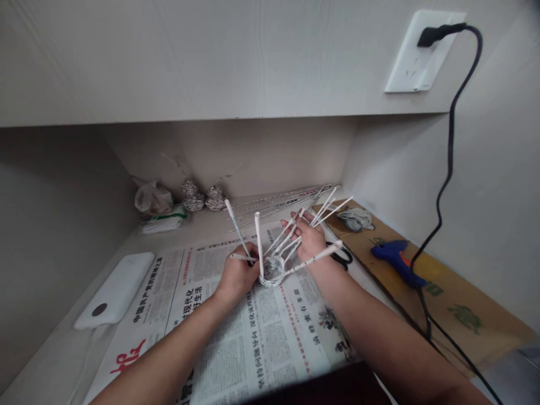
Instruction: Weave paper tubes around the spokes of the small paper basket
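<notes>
A small round basket (272, 271) woven from rolled newspaper strips is held above the newspaper-covered tabletop, with several white paper rods sticking up and outward from its base. My left hand (242, 273) pinches the basket's left side, thumb and fingers closed at its edge. On the far right side, my right hand (311, 239) is turned partly palm up, its fingers loosely curled among the paper rods (324, 214), some of which pass through its grasp. One rod crosses in front of my right wrist. Part of the basket's left wall is hidden behind my left fingers.
Newspaper sheets (261, 337) cover the table. Behind lie long paper rods (278, 201), two woven gourd shapes (193, 197) and a plastic bag (152, 197). A white power bank (116, 289) is left. Black-handled scissors (342, 256) and a blue glue gun (396, 259) on cardboard (447, 304) are right.
</notes>
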Tool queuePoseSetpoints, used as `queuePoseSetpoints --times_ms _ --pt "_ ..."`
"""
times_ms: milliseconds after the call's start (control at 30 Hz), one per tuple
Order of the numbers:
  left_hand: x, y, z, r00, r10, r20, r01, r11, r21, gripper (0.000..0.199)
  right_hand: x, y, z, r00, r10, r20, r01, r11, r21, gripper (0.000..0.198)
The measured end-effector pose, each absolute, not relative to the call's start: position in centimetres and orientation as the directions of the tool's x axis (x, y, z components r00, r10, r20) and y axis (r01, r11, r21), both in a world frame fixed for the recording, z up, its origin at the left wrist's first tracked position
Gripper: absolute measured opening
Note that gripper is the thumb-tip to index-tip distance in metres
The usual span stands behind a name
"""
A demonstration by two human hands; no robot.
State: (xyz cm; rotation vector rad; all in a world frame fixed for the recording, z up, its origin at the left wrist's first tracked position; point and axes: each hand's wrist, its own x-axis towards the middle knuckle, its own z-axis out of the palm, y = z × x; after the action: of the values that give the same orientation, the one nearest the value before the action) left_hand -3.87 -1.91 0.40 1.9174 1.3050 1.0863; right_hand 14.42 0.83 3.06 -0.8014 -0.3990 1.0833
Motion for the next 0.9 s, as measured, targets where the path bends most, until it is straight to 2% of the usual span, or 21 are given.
queuePoseSetpoints --times_ms 100,233,300,467,600,733,900 --pt "-3.8 -2.0 0.4 0.202 0.919 0.34 0.474 -0.395 0.787 0.003 14.7 0.9 3.0 0.393 0.916 -0.087 -0.647 0.207 -0.734 0.033" --pt "-3.8 -2.1 0.5 0.215 0.909 0.358 0.474 -0.418 0.775 0.003 14.9 1.1 3.3 0.332 0.925 -0.186 -0.697 0.107 -0.709 0.03" --pt "-3.9 -2.1 0.5 0.224 0.908 0.354 0.483 -0.418 0.769 0.004 14.9 1.0 3.6 0.326 0.93 -0.168 -0.67 0.103 -0.735 0.03" --pt "-4.1 -1.6 -0.4 0.202 0.927 0.315 0.499 -0.374 0.782 0.003 14.6 0.5 3.7 0.404 0.914 0.024 -0.441 0.217 -0.871 0.028" --pt "-4.4 -1.3 -0.4 0.156 0.947 0.281 0.476 -0.321 0.819 0.003 14.2 0.0 2.6 0.362 0.932 0.032 -0.185 0.105 -0.977 0.017" --pt "-4.7 -1.2 0.3 0.133 0.961 0.243 0.511 -0.276 0.814 0.002 13.3 -0.9 1.6 0.246 0.969 0.016 -0.012 0.02 -1.0 0.014" --pt "-4.8 -0.9 0.7 0.101 0.963 0.249 0.578 -0.26 0.774 0.006 11.8 -2.2 1.5 0.167 0.982 0.091 0.176 0.061 -0.982 0.017"
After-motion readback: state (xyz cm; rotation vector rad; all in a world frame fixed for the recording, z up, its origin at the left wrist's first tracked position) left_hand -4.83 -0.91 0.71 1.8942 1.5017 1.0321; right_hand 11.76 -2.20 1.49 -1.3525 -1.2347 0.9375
